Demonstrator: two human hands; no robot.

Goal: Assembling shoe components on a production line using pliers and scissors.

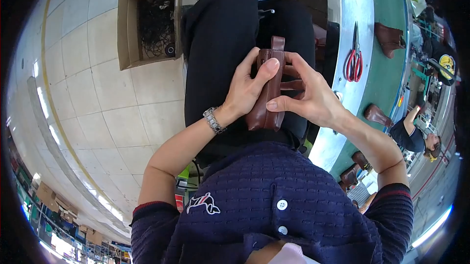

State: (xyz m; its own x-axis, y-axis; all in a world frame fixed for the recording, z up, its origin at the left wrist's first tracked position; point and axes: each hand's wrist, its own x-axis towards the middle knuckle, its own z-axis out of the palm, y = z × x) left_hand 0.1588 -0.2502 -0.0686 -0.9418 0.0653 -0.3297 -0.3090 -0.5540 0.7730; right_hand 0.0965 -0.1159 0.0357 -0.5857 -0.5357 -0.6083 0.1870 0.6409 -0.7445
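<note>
A brown leather pouch (268, 102) with a strap at its top rests on my lap, held edge-up between both hands. My left hand (247, 88) grips its left side, thumb laid along the upper edge. My right hand (308, 95) grips the right side, its thumb pressing the lower edge and its fingers behind the pouch. A metal watch (214, 120) sits on my left wrist. My legs are in dark trousers.
A green-topped workbench with a metal edge (350, 24) runs along my right, carrying red-handled scissors (354, 57) and several more brown leather pieces (389, 39). An open cardboard box (147, 19) with dark cords stands on the tiled floor at my left. Another person (416, 137) sits farther along the bench.
</note>
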